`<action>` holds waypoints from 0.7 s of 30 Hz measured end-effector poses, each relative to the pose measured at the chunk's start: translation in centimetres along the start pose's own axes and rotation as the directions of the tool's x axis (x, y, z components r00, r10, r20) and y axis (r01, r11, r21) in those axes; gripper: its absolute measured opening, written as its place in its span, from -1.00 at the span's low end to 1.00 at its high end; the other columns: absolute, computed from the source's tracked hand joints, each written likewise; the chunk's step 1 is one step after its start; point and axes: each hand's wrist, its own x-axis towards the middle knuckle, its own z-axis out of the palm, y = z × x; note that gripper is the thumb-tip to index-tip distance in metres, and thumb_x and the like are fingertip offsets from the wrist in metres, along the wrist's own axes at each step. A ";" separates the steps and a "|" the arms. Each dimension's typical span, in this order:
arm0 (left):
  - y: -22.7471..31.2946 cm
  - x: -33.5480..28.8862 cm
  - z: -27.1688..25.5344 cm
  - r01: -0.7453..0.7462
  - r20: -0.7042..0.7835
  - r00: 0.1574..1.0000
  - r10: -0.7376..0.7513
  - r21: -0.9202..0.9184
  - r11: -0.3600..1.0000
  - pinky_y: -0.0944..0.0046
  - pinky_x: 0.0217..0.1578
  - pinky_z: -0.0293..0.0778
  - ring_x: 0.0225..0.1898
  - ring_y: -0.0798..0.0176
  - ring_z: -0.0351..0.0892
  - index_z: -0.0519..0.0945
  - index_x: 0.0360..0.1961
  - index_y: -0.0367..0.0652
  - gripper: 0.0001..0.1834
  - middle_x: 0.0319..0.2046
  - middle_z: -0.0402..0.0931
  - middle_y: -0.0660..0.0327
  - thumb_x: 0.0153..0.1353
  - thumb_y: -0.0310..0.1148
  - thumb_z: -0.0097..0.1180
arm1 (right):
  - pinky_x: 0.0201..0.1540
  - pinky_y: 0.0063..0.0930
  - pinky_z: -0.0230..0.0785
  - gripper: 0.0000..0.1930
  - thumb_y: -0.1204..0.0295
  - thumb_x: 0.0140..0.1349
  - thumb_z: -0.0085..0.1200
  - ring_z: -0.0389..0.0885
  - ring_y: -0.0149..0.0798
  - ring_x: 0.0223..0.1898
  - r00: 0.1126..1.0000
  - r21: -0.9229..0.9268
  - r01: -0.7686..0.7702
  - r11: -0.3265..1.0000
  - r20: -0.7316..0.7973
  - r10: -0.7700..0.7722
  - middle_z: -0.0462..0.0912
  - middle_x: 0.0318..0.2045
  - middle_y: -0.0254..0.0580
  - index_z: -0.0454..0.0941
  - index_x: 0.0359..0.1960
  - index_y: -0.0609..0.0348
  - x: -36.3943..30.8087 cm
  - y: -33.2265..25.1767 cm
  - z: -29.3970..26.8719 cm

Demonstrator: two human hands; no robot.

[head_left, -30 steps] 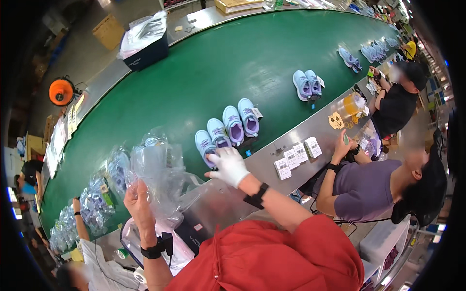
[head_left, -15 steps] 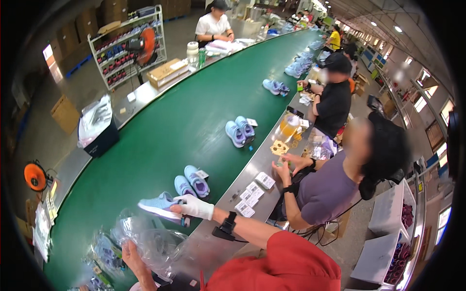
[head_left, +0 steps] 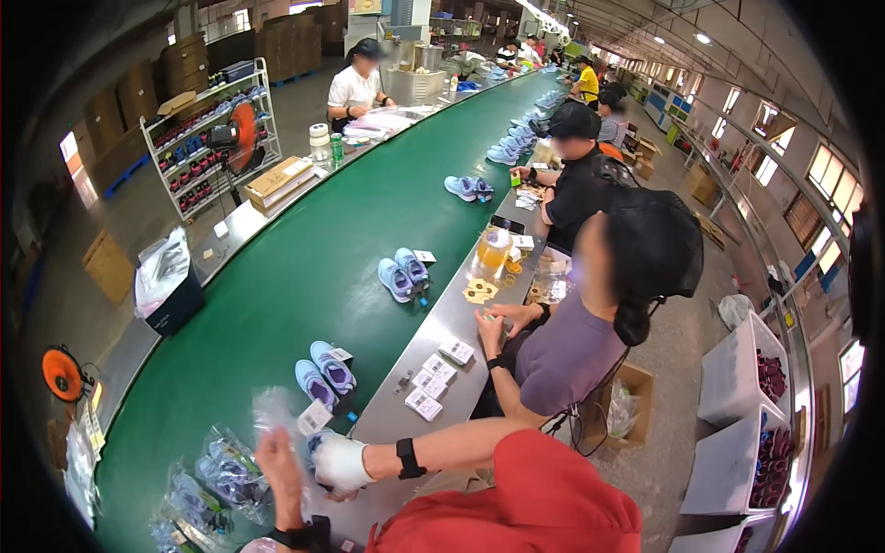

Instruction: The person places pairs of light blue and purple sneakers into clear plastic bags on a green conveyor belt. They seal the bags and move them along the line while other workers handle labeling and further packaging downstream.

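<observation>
My right hand (head_left: pixel 341 463), in a white glove, grips a light blue sneaker (head_left: pixel 318 446) at the near edge of the belt. The glove covers most of the shoe. A white tag (head_left: pixel 314 417) shows just above it. My bare left hand (head_left: pixel 279 461) is raised close beside it, pinching a clear plastic bag (head_left: pixel 274 407), which is blurred. Left of that hand lie several bagged sneakers (head_left: pixel 230 465) on the green belt (head_left: pixel 258 323). Beyond my hands, a pair of light blue sneakers (head_left: pixel 324 373) with a tag stands unbagged.
Another pair of sneakers (head_left: pixel 403 275) stands farther along the belt. A metal ledge (head_left: pixel 387 396) on the right bears stacks of white labels (head_left: pixel 431 376). A co-worker in a purple top (head_left: pixel 576 350) works there. A dark box of plastic bags (head_left: pixel 171 286) stands at the left edge.
My right hand has brought the sneaker from the belt back toward me, beside my left hand. The plastic bag has been lifted upright. The whole view has shifted.
</observation>
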 end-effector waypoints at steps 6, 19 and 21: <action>4.3 2.9 1.8 -0.168 0.436 0.898 0.056 0.223 0.960 0.28 -0.52 0.27 -0.56 0.37 0.25 0.42 -0.51 -0.33 -0.74 -0.62 0.40 0.13 0.23 -0.34 0.02 | -0.27 -0.14 0.34 -0.66 0.12 -0.27 0.15 0.57 -0.11 -0.46 0.915 0.133 0.337 0.932 0.186 -0.358 0.60 -0.56 -0.24 0.65 -0.50 0.07 0.5 -0.6 1.5; 6.2 -7.3 1.7 -0.306 0.656 0.745 0.121 0.175 0.936 0.19 -0.57 0.35 -0.62 0.19 0.48 0.54 -0.34 -0.28 -0.87 -0.71 0.44 0.14 0.16 -0.43 0.03 | 0.12 -0.27 0.21 -0.68 0.19 0.23 -0.09 0.41 -0.11 -0.02 0.984 0.591 -0.017 0.807 -0.131 0.116 0.48 -0.09 -0.03 0.46 -0.12 0.12 2.3 -1.2 4.0; 6.0 -5.7 0.3 -0.245 0.430 0.892 0.141 0.198 0.949 0.18 -0.55 0.39 -0.61 0.11 0.51 0.54 -0.30 -0.29 -0.82 -0.67 0.48 0.10 0.17 -0.39 0.05 | 0.14 -0.28 0.20 -0.67 0.18 0.24 -0.11 0.39 -0.13 0.00 0.936 0.675 0.134 0.725 -0.328 0.132 0.46 -0.08 -0.04 0.44 -0.09 0.13 2.6 1.3 7.1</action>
